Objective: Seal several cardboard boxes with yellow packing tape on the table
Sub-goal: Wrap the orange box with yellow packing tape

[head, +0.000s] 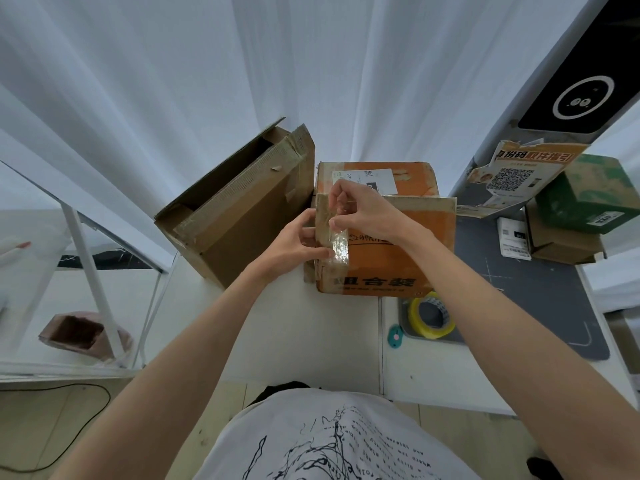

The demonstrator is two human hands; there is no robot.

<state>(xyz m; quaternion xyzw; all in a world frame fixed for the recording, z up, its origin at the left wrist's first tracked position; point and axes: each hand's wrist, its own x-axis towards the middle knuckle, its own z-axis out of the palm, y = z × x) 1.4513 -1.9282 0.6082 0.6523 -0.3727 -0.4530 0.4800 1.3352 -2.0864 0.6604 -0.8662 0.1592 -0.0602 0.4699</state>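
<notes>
An orange cardboard box (398, 258) stands on the white table (304, 334) in front of me. A glossy strip of tape (337, 245) runs along its left top edge. My left hand (299, 242) holds the box's left side, thumb on the tape. My right hand (363, 211) reaches over the top, its fingers pinching the tape strip near the corner. A roll of yellow packing tape (431, 315) lies flat on the table just right of the box's front.
A larger brown box (242, 202) with open flaps leans to the left. Another orange box (412, 178) sits behind. A green box (588, 192) and small cartons are on a dark mat (540, 292) at right. A small teal cutter (394, 336) lies near the roll.
</notes>
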